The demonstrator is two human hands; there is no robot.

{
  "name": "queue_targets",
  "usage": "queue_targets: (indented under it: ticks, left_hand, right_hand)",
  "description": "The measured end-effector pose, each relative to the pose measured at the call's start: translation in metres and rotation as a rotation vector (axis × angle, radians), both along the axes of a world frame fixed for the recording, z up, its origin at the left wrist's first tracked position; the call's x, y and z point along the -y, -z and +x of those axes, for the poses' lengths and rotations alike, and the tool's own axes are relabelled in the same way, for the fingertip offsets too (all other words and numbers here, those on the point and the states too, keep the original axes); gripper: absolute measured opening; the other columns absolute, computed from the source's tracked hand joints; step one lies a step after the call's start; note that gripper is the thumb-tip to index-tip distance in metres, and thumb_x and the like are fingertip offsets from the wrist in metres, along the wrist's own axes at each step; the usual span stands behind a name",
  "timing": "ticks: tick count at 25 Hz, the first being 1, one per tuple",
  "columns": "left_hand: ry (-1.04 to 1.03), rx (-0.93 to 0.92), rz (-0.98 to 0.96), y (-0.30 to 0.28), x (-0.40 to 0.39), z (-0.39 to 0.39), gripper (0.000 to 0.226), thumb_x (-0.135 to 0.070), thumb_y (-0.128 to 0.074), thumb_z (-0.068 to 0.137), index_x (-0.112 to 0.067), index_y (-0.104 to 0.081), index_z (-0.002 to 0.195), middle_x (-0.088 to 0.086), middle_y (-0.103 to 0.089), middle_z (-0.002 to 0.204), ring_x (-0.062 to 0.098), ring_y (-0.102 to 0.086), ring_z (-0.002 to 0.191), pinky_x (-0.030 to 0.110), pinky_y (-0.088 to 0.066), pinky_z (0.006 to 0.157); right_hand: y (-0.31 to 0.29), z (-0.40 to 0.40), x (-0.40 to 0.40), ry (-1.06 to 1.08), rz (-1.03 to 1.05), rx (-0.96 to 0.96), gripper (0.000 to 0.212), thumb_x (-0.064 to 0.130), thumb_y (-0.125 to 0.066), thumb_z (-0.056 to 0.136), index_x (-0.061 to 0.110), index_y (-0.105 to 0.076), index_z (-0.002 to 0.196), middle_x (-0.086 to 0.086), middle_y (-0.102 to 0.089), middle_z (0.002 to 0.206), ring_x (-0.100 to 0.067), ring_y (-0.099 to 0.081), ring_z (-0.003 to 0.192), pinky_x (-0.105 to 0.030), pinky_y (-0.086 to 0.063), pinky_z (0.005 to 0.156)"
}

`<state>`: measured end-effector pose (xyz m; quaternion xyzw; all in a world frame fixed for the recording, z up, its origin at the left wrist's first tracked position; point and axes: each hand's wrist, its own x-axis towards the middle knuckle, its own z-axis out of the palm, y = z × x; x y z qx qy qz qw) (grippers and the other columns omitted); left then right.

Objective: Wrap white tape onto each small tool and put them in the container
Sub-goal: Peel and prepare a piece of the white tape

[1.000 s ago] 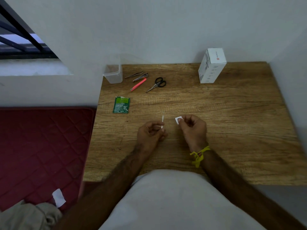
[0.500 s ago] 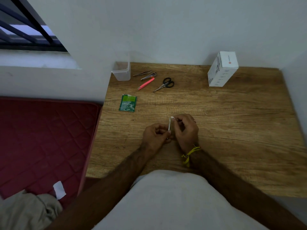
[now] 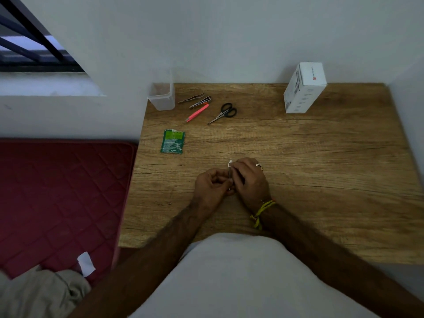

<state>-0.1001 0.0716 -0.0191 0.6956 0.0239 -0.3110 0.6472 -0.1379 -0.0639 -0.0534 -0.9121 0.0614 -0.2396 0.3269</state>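
While left hand [image 3: 212,184] grips small tool [image 3: 230,174], right hand [image 3: 249,177] pinches white tape [image 3: 230,163].

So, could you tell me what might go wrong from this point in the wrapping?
The white tape sticks up loose above the right hand; it could fold onto itself or onto a finger. The small tool is thin and pinched between both hands, the left hand low on it, so it may slip. The container stands at the table's far-left corner and could be nudged off.
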Motion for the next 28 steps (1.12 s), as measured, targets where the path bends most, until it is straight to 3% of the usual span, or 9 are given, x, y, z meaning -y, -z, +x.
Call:
queue_targets:
  ticks: [22,28]
  left_hand:
    - [0.025,0.017,0.009,0.005,-0.003,0.002,0.017,0.004,-0.067,0.089,-0.003,-0.068,0.105,0.016,-0.074,0.093,0.024,-0.075,0.083,0.027,-0.060,0.070]
    - [0.044,0.019,-0.018,0.004,-0.005,0.000,0.020,0.004,-0.067,0.089,-0.004,-0.067,0.108,0.012,-0.074,0.093,0.019,-0.075,0.081,0.025,-0.060,0.070]
  right_hand:
    - [-0.011,-0.003,-0.002,-0.039,-0.062,0.000,0.010,0.002,-0.064,0.092,-0.001,-0.072,0.096,-0.013,-0.068,0.093,-0.029,-0.062,0.087,-0.040,-0.049,0.080]
    - [-0.012,-0.006,0.000,-0.060,-0.033,-0.014,0.009,0.002,-0.064,0.092,-0.001,-0.072,0.096,-0.013,-0.068,0.093,-0.029,-0.061,0.087,-0.040,-0.049,0.081]
